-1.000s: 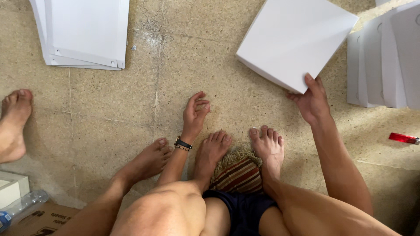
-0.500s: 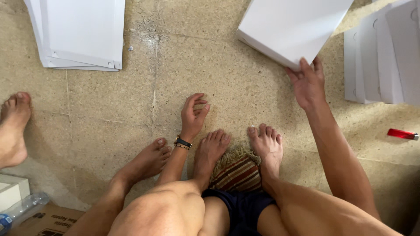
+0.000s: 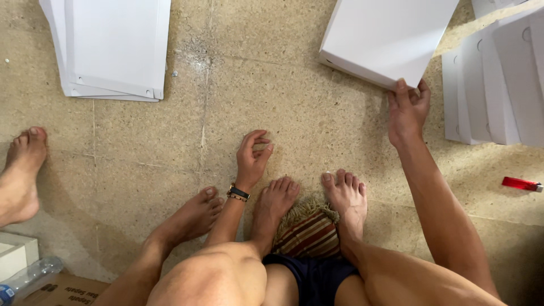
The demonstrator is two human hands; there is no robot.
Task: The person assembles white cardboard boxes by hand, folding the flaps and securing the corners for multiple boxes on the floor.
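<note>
Right hand (image 3: 407,110) pinching the near corner of a flat white cardboard box (image 3: 385,37) tilted above the speckled floor (image 3: 294,119), left hand (image 3: 252,156) loosely spread with fingertips resting on the floor, white sheet stacks (image 3: 110,48) at left, red lighter (image 3: 521,183) at right.

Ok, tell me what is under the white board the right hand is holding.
The right hand grips the white board at its lower corner. Past its edges the speckled stone floor shows. Whatever lies straight beneath is covered by the board itself, so that cannot be seen.
</note>
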